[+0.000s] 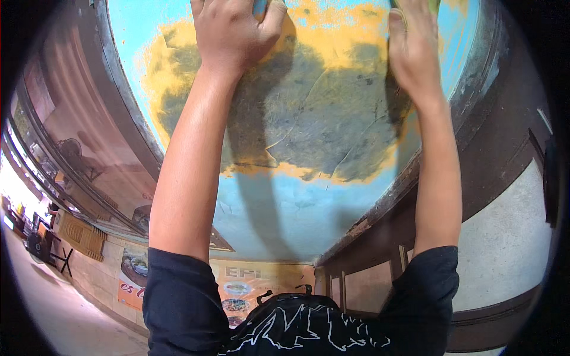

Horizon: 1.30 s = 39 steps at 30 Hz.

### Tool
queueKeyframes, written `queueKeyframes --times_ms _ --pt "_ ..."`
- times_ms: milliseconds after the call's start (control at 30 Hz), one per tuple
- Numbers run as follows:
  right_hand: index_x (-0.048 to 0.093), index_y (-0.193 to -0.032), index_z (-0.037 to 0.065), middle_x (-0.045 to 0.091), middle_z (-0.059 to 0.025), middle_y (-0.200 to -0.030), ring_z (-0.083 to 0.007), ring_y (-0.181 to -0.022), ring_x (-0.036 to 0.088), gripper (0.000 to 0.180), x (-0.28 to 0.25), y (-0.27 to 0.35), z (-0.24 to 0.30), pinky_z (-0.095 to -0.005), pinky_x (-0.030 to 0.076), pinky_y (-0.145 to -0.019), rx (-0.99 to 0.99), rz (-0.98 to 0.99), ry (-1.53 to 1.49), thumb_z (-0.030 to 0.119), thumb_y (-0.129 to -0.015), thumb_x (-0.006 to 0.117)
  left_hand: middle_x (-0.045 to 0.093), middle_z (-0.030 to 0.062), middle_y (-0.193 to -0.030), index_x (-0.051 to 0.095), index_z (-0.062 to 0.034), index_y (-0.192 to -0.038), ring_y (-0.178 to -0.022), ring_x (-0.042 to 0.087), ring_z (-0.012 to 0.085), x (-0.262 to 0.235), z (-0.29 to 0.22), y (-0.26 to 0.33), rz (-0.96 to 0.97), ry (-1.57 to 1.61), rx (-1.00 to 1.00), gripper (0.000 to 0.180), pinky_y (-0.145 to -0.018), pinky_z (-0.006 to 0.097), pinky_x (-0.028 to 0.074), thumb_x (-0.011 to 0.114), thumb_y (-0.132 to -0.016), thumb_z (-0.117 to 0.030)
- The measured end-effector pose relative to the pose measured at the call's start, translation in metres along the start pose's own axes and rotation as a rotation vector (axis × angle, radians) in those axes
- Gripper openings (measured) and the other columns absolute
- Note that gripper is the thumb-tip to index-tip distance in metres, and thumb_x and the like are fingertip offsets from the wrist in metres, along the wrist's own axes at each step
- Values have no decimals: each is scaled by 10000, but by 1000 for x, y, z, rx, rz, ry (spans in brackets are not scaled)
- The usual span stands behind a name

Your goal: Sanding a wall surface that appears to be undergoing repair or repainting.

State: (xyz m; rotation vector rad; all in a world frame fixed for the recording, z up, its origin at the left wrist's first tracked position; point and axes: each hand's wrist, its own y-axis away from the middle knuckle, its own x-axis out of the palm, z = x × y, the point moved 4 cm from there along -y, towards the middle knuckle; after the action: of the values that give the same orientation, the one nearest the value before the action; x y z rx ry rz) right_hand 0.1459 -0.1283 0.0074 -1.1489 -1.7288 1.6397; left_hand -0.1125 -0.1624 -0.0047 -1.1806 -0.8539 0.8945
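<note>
Both my arms stretch up over a broad light-blue painted surface (249, 202) with a big worn patch (332, 118) of yellow and dark grey. At the top left, my left hand (237, 29) is bent round, and a bit of blue shows between thumb and fingers. Its fingertips are cut off by the picture's edge. Toward the top right, my right hand (415, 53) is slightly blurred against the surface, thumb and fingers around something greenish-yellow. What either hand holds is mostly out of view. Shadows of both arms fall across the patch.
Dark, worn framing (380, 219) borders the blue surface. At the left stand a black fan (38, 244) and stacked brown chairs (81, 236). Food posters (133, 273) hang on the wall below. A whitish panel (504, 249) in a brown frame is at the right.
</note>
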Motion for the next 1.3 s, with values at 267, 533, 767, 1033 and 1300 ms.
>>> queueKeyframes --times_ms 267,533,767,1033,1300 --pt "306 -1601 -19 276 -254 -1668 -414 -1562 217 666 6 -28 -1 -478 151 -1283 -66 -2 110 452 -1132 263 572 154 -1464 633 -82 -1289 -1455 440 386 14 5 10 -32 10 31 466 -1200 591 286 626 -836 -192" --pt "260 -1626 3 266 -254 -1673 -418 -1570 194 672 30 16 13 -492 126 -1280 -34 24 94 452 -1127 296 573 152 -1461 640 -88 -1277 -1452 442 387 20 9 11 -43 32 18 449 -1199 587 286 623 -838 -185" --pt "309 -1600 -25 282 -250 -1668 -420 -1566 199 641 24 -30 5 -489 140 -1279 -28 12 76 407 -1127 319 572 143 -1466 642 -86 -1270 -1454 439 388 23 9 18 -43 63 -9 446 -1200 585 284 628 -836 -189" --pt "267 -1614 -26 248 -247 -1681 -431 -1567 190 668 42 26 36 -508 121 -1279 -10 39 86 429 -1125 292 569 143 -1471 644 -86 -1273 -1449 446 385 25 20 22 -49 10 31 445 -1195 590 292 634 -841 -190" --pt "319 -1572 -82 293 -288 -1646 -426 -1559 211 637 34 -49 9 -474 147 -1285 -14 -17 127 375 -1129 291 572 142 -1469 631 -92 -1290 -1455 441 383 45 16 17 -51 69 28 467 -1197 589 292 644 -832 -186"
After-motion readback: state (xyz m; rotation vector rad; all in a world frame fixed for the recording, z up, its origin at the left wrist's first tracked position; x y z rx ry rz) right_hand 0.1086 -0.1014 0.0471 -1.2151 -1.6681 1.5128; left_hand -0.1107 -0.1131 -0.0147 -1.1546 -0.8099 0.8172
